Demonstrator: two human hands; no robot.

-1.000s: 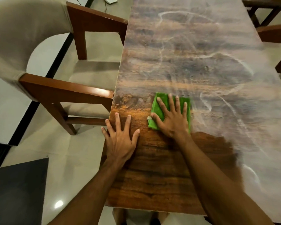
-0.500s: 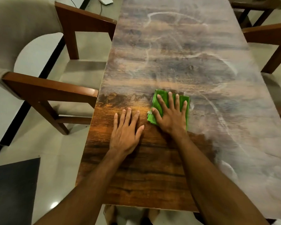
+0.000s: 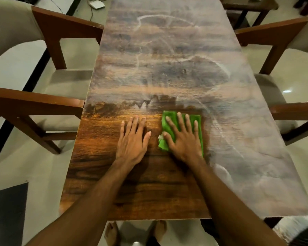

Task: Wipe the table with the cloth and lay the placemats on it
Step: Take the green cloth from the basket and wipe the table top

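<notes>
Wiping on dusty worktop (image 3: 167,50)
Flat, spread right hand (image 3: 183,139) pressed green cloth (image 3: 200,135); left hand (image 3: 132,141) lay flat, fingers straight. Loaded cloth could smear dust back.

Cloth (image 3: 174,119) farther right along table (image 3: 167,59)

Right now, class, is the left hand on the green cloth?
No, the left hand lies on bare table; the right hand covers the cloth.

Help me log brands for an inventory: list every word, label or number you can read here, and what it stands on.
No text can be read.
White tag on the green cloth: too small to read.
Table, chairs, white device on the floor: no lettering shows.
</notes>
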